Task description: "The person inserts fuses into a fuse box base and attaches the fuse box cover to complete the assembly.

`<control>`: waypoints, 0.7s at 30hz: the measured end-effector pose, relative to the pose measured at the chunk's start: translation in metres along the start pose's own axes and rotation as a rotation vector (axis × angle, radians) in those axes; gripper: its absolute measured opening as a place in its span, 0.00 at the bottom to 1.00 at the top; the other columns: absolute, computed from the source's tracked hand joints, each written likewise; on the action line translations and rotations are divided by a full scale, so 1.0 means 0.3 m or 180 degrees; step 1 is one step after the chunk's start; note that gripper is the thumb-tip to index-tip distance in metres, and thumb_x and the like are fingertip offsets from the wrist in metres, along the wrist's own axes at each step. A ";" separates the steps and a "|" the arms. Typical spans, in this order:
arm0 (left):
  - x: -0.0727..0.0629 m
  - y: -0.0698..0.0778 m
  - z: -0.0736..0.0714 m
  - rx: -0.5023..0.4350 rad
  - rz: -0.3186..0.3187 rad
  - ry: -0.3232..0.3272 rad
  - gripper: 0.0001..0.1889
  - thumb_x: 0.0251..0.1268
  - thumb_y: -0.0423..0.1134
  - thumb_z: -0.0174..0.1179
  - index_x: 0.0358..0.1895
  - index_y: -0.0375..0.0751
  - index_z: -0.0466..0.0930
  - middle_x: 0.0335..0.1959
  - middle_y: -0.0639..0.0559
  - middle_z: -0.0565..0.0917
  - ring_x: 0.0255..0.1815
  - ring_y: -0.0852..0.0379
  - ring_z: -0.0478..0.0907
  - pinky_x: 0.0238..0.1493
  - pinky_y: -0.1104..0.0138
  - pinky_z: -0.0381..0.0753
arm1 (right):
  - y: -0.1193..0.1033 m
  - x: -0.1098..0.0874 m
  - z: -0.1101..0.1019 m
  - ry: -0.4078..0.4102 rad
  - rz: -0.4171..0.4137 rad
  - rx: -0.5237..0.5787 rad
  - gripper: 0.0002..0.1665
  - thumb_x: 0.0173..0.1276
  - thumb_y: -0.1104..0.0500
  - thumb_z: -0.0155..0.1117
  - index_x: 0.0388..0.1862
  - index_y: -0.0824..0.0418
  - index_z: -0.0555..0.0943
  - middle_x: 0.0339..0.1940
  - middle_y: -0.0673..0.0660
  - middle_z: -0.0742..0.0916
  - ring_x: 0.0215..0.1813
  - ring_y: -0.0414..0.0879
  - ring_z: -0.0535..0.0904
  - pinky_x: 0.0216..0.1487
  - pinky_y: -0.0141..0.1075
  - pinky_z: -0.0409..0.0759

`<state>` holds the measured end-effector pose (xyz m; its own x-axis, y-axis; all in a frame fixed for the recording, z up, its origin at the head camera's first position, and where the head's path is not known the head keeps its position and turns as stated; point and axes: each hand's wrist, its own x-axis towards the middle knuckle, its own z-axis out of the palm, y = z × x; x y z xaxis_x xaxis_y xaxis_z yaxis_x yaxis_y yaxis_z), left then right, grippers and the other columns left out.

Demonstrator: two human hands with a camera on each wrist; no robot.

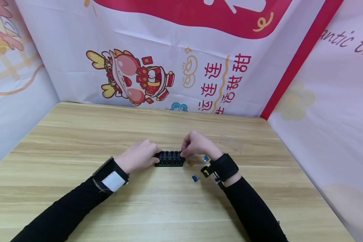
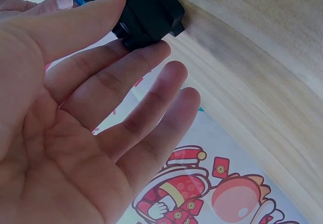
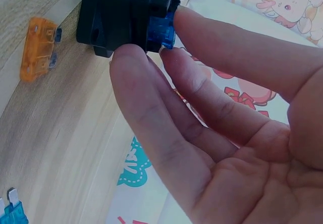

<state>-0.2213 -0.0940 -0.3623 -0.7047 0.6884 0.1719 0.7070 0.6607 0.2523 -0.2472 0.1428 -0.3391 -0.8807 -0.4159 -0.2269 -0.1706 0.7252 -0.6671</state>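
Note:
A black fuse box (image 1: 169,159) with a row of slots lies in the middle of the wooden table. My left hand (image 1: 141,155) grips its left end, thumb on the near side and fingertips beneath or behind it in the left wrist view. At the opposite end, my right hand (image 1: 199,145) pinches a blue blade fuse (image 3: 162,31) between thumb and finger, right at the slots. Another fingertip of that hand touches the black housing. The fuse's lower part is hidden by the box. Beside this end rests an orange blade fuse (image 3: 38,48).
Two more blue blade fuses lie on the table right of the box, one nearer (image 1: 195,178) and one by the right wrist (image 1: 205,158). A transparent plastic piece (image 1: 231,143) lies farther back. Printed cloth (image 1: 169,37) hangs behind the table (image 1: 139,208).

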 end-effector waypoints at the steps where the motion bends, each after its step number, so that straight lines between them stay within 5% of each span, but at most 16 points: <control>1: 0.000 0.000 0.001 -0.0005 -0.0002 0.0001 0.14 0.59 0.34 0.70 0.21 0.46 0.74 0.16 0.59 0.70 0.17 0.63 0.65 0.20 0.67 0.66 | 0.000 -0.001 0.000 0.0000 -0.0010 0.0006 0.06 0.58 0.68 0.74 0.26 0.64 0.84 0.24 0.55 0.85 0.31 0.54 0.84 0.36 0.44 0.82; 21: -0.003 0.005 0.006 -0.0150 -0.0099 -0.0096 0.13 0.61 0.33 0.68 0.22 0.46 0.75 0.16 0.58 0.69 0.17 0.64 0.64 0.20 0.69 0.65 | -0.014 -0.028 -0.040 0.0044 -0.0021 -0.0089 0.06 0.61 0.66 0.72 0.27 0.64 0.83 0.25 0.57 0.84 0.29 0.53 0.81 0.38 0.48 0.81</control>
<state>-0.2194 -0.0930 -0.3638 -0.7237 0.6769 0.1348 0.6806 0.6676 0.3019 -0.2443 0.1500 -0.3258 -0.8855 -0.4133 -0.2124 -0.1887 0.7375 -0.6485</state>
